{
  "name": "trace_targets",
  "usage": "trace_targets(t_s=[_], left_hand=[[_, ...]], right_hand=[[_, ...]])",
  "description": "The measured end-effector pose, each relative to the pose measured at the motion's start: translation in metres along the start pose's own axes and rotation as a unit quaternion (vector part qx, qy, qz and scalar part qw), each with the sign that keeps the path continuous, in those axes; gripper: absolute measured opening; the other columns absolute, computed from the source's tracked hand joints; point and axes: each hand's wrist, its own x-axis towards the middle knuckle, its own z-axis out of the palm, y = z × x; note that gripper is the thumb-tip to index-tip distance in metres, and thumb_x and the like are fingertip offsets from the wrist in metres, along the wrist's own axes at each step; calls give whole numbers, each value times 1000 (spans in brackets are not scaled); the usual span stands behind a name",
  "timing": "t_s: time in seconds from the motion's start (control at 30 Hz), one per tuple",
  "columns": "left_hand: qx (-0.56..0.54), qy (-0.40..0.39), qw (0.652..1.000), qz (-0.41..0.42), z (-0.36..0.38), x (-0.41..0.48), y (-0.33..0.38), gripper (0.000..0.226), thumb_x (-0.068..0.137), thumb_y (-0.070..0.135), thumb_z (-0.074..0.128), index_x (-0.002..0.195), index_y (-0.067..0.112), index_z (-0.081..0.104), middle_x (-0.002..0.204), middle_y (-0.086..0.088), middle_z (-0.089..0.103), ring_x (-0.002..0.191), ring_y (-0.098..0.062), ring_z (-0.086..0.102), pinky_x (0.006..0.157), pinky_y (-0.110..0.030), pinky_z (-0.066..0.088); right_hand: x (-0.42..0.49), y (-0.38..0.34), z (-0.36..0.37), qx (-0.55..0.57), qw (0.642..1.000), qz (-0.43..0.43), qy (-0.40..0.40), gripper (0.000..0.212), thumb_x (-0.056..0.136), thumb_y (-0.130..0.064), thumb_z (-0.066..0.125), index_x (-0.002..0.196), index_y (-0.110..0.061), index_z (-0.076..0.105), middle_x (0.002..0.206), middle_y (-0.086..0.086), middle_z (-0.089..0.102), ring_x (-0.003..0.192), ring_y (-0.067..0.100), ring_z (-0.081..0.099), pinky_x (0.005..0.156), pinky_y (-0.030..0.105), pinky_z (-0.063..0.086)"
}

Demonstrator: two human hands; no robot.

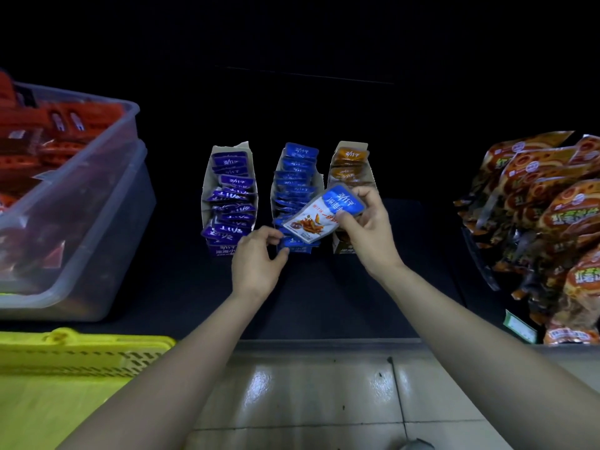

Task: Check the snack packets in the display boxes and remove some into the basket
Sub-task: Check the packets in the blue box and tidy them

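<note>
In the right hand: the right hand (367,228) grips a blue-and-white packet (324,214), thumb on the printed front and fingers wrapped round behind its top edge. The packet is tilted and held up over the boxes, so it's out of its box and not in the basket.
Left hand: the left hand (256,258) is just beside the packet's lower corner, with thumb and fingers curled in toward it. It might be pinching that corner or the front packet in the box underneath; honestly can't tell from this angle.
Middle box (272,193): right under the held packet, between the two hands, packed with a row of blue packets (297,177) standing on edge.
Left box (205,203): just beyond the left hand, full of purple packets (232,196), a bit jumbled toward the front.
Right box (345,246): behind the right hand, which hides part of it; orange packets (352,164) show at the back.
Yellow basket (81,349): well off to the left of the left forearm, near the person. The inside is too washed out to make out.
Clear tub (107,203): far left of the left hand, above the basket, loaded with red packets (65,125).
Big bags (545,209): well right of the right hand, orange-brown snack bags leaning in a stack.
</note>
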Motion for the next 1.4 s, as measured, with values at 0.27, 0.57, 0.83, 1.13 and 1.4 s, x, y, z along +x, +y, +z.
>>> trace_targets(t_s=[0.27,0.57,0.83,1.13,1.4], left_hand=[[-2,-5,1000,-18,1,1,-1,25,83,22,75,105,19,62,95,8,66,98,-17,60,82,-39,50],[-4,0,1000,-17,0,0,-2,33,83,24,75,111,19,57,97,8,67,92,-14,60,72,-30,44],[-3,-3,1000,-5,-1,1,-5,30,83,29,75,107,22,58,96,10,67,93,-15,60,73,-34,47],[-5,-3,1000,10,-2,1,-3,29,84,38,72,105,23,59,92,14,65,76,-10,50,65,-28,39],[25,12,998,55,0,2,-4,28,90,47,61,107,25,64,101,8,59,96,-11,56,76,-34,50]], right_hand=[[-1,0,1,-48,997,-32,-42,30,93,11,52,98,-18,45,97,-4,57,84,2,61,70,18,50],[-7,20,0,-242,957,-88,-137,18,89,3,56,95,-13,51,97,6,62,88,10,60,70,24,45],[-7,28,2,-394,882,-236,-109,5,83,-10,65,88,-11,65,89,-2,61,85,16,57,73,31,48],[3,36,12,-466,854,-213,-95,10,76,-3,79,84,-8,75,79,5,60,76,25,61,59,37,53],[11,39,21,-455,865,-184,-108,16,78,-7,79,93,-8,76,81,1,59,70,16,58,61,27,50]])
